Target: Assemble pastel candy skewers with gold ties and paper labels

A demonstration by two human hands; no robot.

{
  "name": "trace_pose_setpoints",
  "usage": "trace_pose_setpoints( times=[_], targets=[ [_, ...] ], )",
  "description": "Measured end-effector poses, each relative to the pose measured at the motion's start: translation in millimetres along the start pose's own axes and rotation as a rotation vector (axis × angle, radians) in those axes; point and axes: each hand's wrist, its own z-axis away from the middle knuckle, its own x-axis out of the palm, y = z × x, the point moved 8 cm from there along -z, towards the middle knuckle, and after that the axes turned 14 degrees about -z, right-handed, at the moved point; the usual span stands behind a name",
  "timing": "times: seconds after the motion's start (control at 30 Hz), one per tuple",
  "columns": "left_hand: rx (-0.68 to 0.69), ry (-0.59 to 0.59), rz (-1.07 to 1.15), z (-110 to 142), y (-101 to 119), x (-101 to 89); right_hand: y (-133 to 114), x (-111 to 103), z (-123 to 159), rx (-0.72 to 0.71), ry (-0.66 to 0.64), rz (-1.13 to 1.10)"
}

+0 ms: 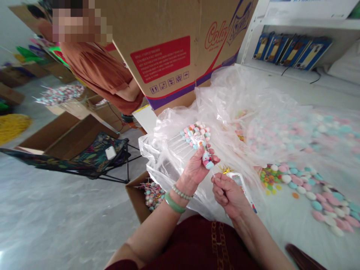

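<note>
Evidently the left hand (195, 168) is curled round a wrapped sweet (207, 161), just off the middle of the view towards 5 o'clock, while the right hand (229, 193) is closed to a narrow pinch on its thin stick (213, 174). This work seems best done with a light left hold, sparing the soft sweet, and the stick kept in line so it neither bends nor twists. From the hands, more sweets on sticks (194, 134) lie at 11 o'clock on rumpled clear plastic (168, 161), whose loose folds could snag the sticks. Gold ties (225, 170) sit at 1 o'clock, close enough for the right knuckles to brush. Loose pink, blue and white pieces (306, 183) spread at 3 o'clock, an open box of sweets (135, 198) stands at 8 o'clock, and a tall printed carton (168, 45) blocks the 11 o'clock side.
</note>
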Motion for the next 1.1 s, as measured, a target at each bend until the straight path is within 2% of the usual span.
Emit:
trace_pose_setpoints(
  times=[0.17,0.37,0.57,0.63,0.77,0.83,1.0,1.1],
  targets=[
    [-0.086,-0.119,-0.074,2.3,-9.9,3.5,-13.5,-10.4,0.0,-0.122,0.066,0.073],
    [0.044,0.052,0.017,-3.4,1.8,-5.4,-15.3,-14.5,-0.9,-0.175,0.148,0.173],
    [0.053,0.182,0.054,-5.8,-1.4,-13.6,-16.0,-14.5,-1.9,-0.18,0.154,0.193],
    [-0.002,0.145,0.036,-6.8,-3.8,-15.5,-17.1,-15.8,-0.7,-0.191,0.167,0.212],
    [-0.215,-0.069,-0.078,-5.1,-13.9,-10.2,-21.1,-17.6,2.2,-0.233,0.195,0.264],
    [-0.248,-0.123,-0.123,-3.9,-14.8,-8.7,-22.2,-17.4,2.7,-0.241,0.195,0.281],
    [-0.089,0.011,-0.045,-7.9,-5.5,-11.9,-21.2,-18.0,1.1,-0.232,0.209,0.287],
    [-0.076,0.031,0.012,-7.6,-9.1,-8.7,-19.7,-20.0,-0.4,-0.221,0.22,0.286]
  ],
)
